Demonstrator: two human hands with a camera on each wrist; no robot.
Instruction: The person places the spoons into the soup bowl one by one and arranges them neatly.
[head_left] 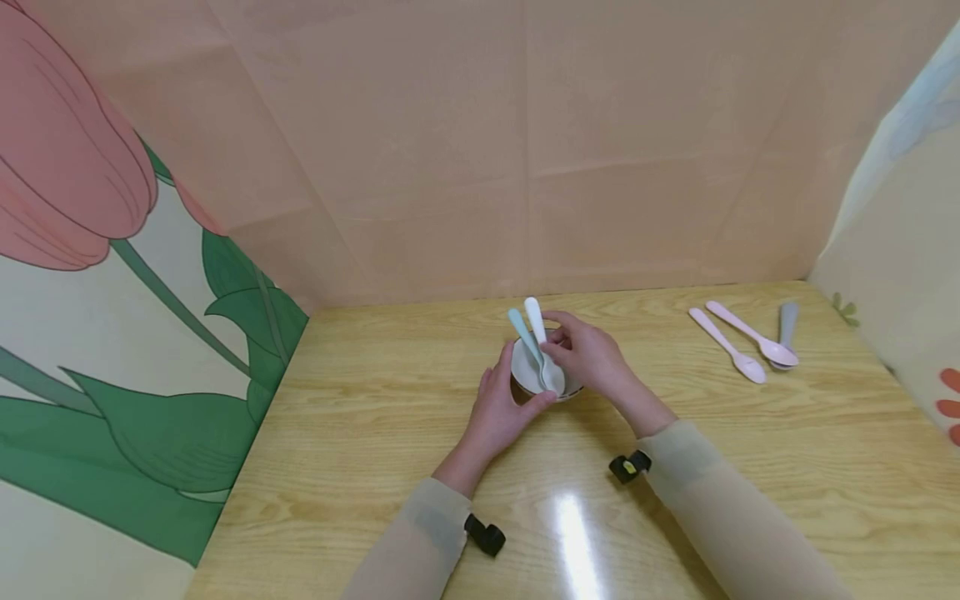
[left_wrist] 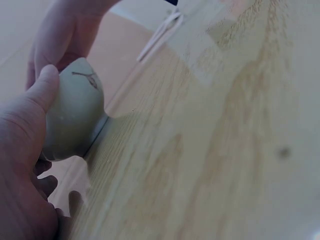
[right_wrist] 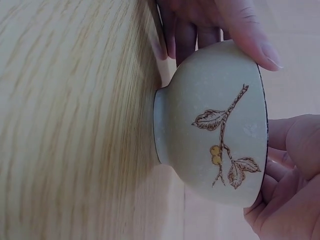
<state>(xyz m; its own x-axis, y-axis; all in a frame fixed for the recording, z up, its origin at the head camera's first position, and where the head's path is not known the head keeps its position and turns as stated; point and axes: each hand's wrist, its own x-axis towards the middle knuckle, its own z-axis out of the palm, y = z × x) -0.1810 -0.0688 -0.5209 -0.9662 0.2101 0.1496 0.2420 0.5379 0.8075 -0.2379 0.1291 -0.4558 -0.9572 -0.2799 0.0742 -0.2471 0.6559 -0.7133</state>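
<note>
A small cream bowl (right_wrist: 220, 125) with a dark rim and a painted leafy twig is between my hands. In the head view, a light-blue spoon (head_left: 519, 323) and a white spoon (head_left: 533, 313) stand in it, handles leaning up past the far rim. My left hand (head_left: 498, 408) grips the bowl's left and near side, thumb at the rim. On the far right rim, my right hand (head_left: 592, 354) seems to pinch the bowl, thumb inside and fingers outside. That thumb lies close beside the white spoon; whether they touch is unclear. The spoons are hidden in both wrist views.
Toward the right of the wooden table (head_left: 337, 467) lie two pink spoons, one apart (head_left: 723, 342) and one (head_left: 750, 332) crossing over a grey spoon (head_left: 787, 321). A peach cloth wall (head_left: 420, 167) rises behind the table; a flower-printed sheet (head_left: 187, 433) borders the left.
</note>
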